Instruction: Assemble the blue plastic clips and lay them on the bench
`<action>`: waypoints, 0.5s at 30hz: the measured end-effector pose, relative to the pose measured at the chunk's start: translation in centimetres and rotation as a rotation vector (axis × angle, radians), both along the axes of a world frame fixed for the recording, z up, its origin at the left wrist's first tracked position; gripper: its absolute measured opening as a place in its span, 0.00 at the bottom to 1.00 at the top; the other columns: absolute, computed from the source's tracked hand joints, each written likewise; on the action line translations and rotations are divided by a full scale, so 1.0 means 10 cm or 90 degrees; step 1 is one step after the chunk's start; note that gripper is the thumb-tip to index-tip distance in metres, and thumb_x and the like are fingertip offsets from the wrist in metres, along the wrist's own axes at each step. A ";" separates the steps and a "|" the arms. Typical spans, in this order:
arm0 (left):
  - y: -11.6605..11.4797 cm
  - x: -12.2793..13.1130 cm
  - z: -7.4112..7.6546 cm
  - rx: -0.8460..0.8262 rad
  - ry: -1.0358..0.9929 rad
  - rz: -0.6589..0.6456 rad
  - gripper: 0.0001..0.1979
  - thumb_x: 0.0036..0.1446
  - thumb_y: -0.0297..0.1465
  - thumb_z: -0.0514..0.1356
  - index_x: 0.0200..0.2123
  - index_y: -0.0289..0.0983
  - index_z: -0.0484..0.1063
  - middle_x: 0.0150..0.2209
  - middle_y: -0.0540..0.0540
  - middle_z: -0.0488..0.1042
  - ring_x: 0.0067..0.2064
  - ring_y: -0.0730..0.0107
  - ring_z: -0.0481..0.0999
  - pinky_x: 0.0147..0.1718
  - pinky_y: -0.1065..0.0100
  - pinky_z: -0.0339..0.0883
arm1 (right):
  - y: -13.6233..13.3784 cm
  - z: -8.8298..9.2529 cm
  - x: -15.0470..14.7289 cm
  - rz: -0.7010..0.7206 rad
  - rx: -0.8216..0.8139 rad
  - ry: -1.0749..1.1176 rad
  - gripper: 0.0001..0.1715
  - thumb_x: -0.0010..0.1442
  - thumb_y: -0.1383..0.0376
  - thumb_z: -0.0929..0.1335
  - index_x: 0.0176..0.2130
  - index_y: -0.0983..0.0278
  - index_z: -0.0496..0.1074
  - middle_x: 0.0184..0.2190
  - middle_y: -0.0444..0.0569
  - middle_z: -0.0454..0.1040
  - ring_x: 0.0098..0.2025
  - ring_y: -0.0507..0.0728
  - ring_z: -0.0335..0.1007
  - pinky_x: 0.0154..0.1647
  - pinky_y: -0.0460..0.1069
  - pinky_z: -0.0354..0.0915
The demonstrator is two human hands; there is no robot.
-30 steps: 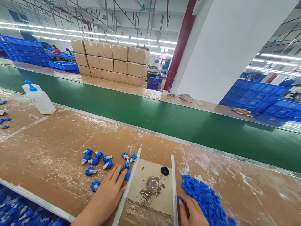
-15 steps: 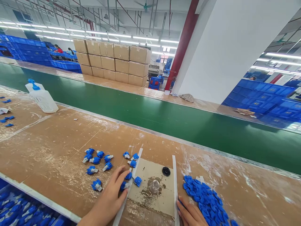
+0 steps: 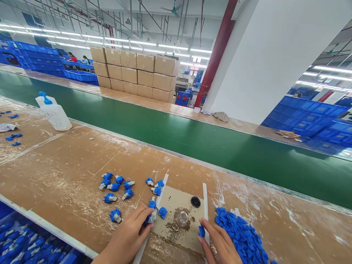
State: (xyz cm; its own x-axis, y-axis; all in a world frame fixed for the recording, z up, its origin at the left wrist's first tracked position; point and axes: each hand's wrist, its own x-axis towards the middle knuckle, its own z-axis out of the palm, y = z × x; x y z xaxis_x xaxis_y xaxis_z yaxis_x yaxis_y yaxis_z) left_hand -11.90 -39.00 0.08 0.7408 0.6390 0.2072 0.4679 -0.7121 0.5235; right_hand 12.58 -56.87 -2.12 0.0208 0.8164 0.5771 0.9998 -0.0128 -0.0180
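**Left hand (image 3: 126, 234) and right hand (image 3: 220, 246), both pinching**

In the head view, the left fingers (image 3: 143, 219) are close together on a blue-and-white plastic part (image 3: 151, 216), and it seems clamped between thumb and fingers. The right fingers (image 3: 211, 234) are a little apart, but the thumb and first finger seem to pinch a blue plastic cap (image 3: 201, 231). Between the two hands lies a cardboard sheet (image 3: 176, 194) with a clear glass cup (image 3: 182, 219) and a black round disc (image 3: 195, 202), just ahead of the fingers. Two white strips (image 3: 205, 198) edge this sheet, perhaps to keep it in place.

Beyond the left fingers, a loose group of blue-and-white parts (image 3: 115, 187) lies on the brown-covered workbench (image 3: 68, 172). Just beyond and right of the right fingers is a heap of blue caps (image 3: 242, 234), probably left there so one hand can take them without moving far. Below the left hand, a blue bin (image 3: 27, 245) full of similar parts sits near the bench edge, also in easy reach. Far ahead of the fingers run a green conveyor belt (image 3: 165, 146) and stacked cartons (image 3: 134, 69).
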 end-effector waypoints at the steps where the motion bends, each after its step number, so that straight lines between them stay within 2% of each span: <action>1: -0.01 0.01 0.01 -0.005 0.000 -0.005 0.15 0.59 0.31 0.57 0.49 0.43 0.69 0.48 0.44 0.76 0.49 0.58 0.75 0.49 0.58 0.71 | 0.08 0.05 -0.08 0.000 0.003 0.044 0.28 0.62 0.61 0.65 0.59 0.67 0.57 0.44 0.51 0.77 0.45 0.56 0.73 0.44 0.49 0.71; 3: -0.02 0.02 0.05 -0.022 -0.003 -0.011 0.16 0.57 0.28 0.57 0.49 0.44 0.70 0.47 0.44 0.76 0.49 0.58 0.74 0.49 0.57 0.70 | 0.24 0.14 -0.21 0.002 0.011 0.108 0.31 0.62 0.61 0.64 0.62 0.63 0.54 0.46 0.50 0.76 0.47 0.57 0.72 0.45 0.50 0.71; 5: -0.02 0.03 0.08 -0.051 -0.012 -0.013 0.17 0.54 0.24 0.57 0.47 0.44 0.71 0.47 0.44 0.75 0.50 0.58 0.73 0.51 0.56 0.69 | 0.37 0.17 -0.27 0.013 0.014 0.111 0.33 0.63 0.61 0.64 0.64 0.62 0.50 0.46 0.50 0.76 0.46 0.57 0.72 0.44 0.52 0.71; 8: 0.00 0.00 0.12 -0.104 -0.019 -0.024 0.20 0.52 0.20 0.57 0.46 0.44 0.71 0.48 0.45 0.74 0.51 0.59 0.71 0.53 0.56 0.66 | 0.45 0.12 -0.24 0.043 0.017 0.079 0.35 0.62 0.61 0.65 0.64 0.62 0.50 0.45 0.49 0.77 0.44 0.58 0.74 0.41 0.52 0.71; 10: 0.00 -0.02 0.13 -0.139 -0.021 -0.035 0.20 0.53 0.20 0.56 0.46 0.45 0.71 0.48 0.46 0.73 0.52 0.61 0.70 0.53 0.57 0.64 | 0.46 0.04 -0.24 0.044 0.030 0.098 0.32 0.62 0.61 0.65 0.62 0.61 0.54 0.44 0.48 0.77 0.44 0.58 0.74 0.41 0.52 0.71; 12: -0.01 -0.03 0.14 -0.167 -0.030 -0.039 0.19 0.55 0.21 0.55 0.47 0.44 0.70 0.48 0.46 0.72 0.52 0.61 0.69 0.54 0.58 0.63 | 0.44 -0.02 -0.31 0.016 0.050 0.202 0.26 0.62 0.59 0.65 0.59 0.57 0.60 0.45 0.46 0.77 0.46 0.59 0.73 0.44 0.53 0.69; 15: -0.05 -0.01 0.18 -0.225 -0.063 -0.048 0.18 0.57 0.23 0.53 0.49 0.44 0.69 0.49 0.44 0.70 0.51 0.62 0.69 0.53 0.60 0.63 | 0.40 -0.01 -0.57 -0.005 0.089 0.490 0.21 0.63 0.56 0.63 0.55 0.53 0.63 0.45 0.44 0.77 0.48 0.55 0.72 0.50 0.49 0.66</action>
